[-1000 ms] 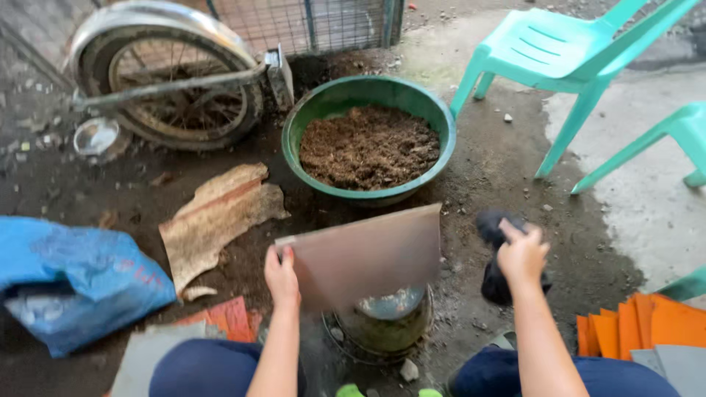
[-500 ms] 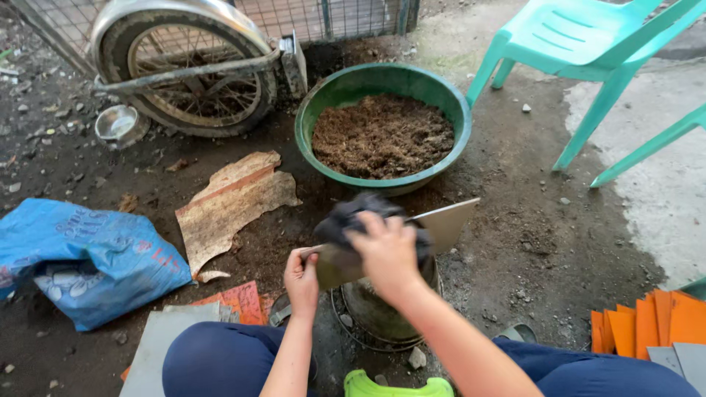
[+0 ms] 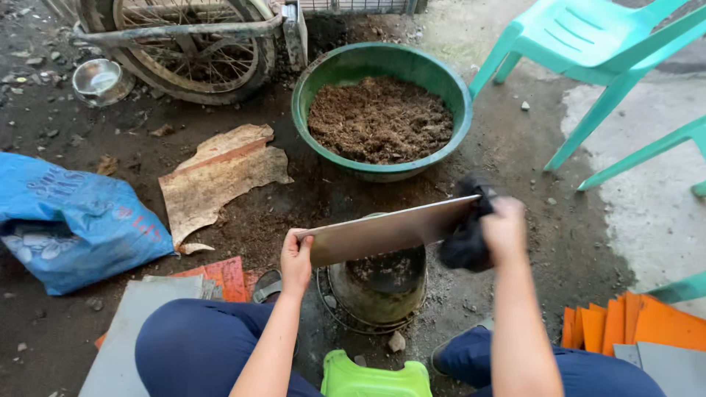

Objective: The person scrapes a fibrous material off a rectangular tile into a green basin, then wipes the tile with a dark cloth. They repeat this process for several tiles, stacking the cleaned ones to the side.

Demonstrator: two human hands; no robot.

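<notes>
The left hand (image 3: 296, 259) pinches one end of a flat grey rectangular tile (image 3: 386, 231); the right hand (image 3: 504, 224) presses a black cloth (image 3: 465, 239) against the other. It looks stiff, heavy, breakable: best held at both ends.

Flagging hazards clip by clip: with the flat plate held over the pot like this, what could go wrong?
1. The left hand pinches only one end of the flat plate, bare; it could slip or tip onto the pot.
2. The right hand presses a dark cloth against the other end, possibly a loose grip.
3. The green basin of soil stands close ahead and could be bumped.
</notes>
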